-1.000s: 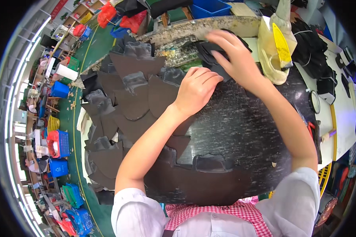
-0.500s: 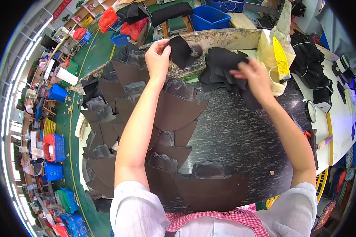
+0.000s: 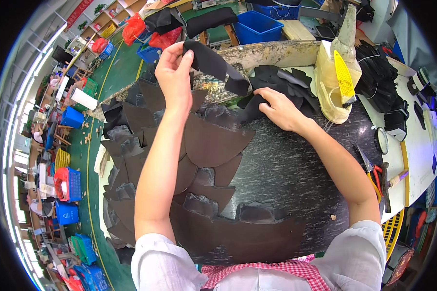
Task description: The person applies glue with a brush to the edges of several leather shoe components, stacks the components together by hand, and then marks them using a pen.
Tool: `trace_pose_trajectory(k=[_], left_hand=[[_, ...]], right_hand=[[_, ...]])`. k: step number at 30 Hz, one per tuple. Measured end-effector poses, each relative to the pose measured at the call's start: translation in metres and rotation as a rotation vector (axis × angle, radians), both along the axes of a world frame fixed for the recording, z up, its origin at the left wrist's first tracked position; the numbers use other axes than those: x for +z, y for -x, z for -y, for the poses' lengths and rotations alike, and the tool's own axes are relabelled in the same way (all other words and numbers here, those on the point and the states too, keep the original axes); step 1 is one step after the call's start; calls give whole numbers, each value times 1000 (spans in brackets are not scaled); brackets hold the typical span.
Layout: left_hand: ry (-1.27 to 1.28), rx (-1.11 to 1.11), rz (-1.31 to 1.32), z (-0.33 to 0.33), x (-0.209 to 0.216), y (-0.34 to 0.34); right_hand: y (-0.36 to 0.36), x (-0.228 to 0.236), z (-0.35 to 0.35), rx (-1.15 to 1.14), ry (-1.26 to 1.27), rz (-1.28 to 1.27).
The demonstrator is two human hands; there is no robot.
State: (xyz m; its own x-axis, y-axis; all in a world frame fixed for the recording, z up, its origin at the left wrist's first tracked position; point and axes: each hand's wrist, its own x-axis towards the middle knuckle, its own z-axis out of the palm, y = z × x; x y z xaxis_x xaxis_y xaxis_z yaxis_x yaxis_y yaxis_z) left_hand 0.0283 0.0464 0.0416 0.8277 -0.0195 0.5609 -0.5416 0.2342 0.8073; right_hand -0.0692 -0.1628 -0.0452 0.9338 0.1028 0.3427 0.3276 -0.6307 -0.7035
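My left hand [image 3: 174, 77] is raised over the far side of the table, thumb and fingers pinching a thin, limp black cut piece [image 3: 211, 62] that hangs off to the right. At the near edge of a pile of dark cut pieces [image 3: 289, 82], my right hand [image 3: 280, 109] is closed, its fingertips on another black piece [image 3: 250, 110]. Overlapping dark brown pieces [image 3: 216, 138] with rough, greyish tabs cover the left and middle of the black speckled tabletop [image 3: 286, 169]. A single wide brown piece [image 3: 243, 237] lies at the near edge.
Beyond the pile stands a glue-stained pale container [image 3: 325, 77] with a yellow perforated tool [image 3: 344, 72]. Red-handled scissors [image 3: 369, 167] and a roll of tape [image 3: 381, 140] are at the right. Bundled black pieces [image 3: 376, 72] lie farther right; a blue bin [image 3: 258, 26] stands behind.
My left hand has moved left and slightly nearer with its black piece, which now hangs longer. My right hand has moved left and nearer, drawing a black piece to the pile's left.
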Motion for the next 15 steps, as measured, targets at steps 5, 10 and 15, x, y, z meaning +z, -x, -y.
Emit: trace_pose_trajectory(k=[5, 10, 15], left_hand=[[-1141, 349, 418, -13, -48, -33], [-1013, 412, 395, -11, -46, -8], [-430, -387, -113, 0, -21, 121]], right_hand=[[56, 26, 5, 117, 110, 172], [113, 52, 8, 24, -130, 61], [154, 63, 5, 100, 136, 411]])
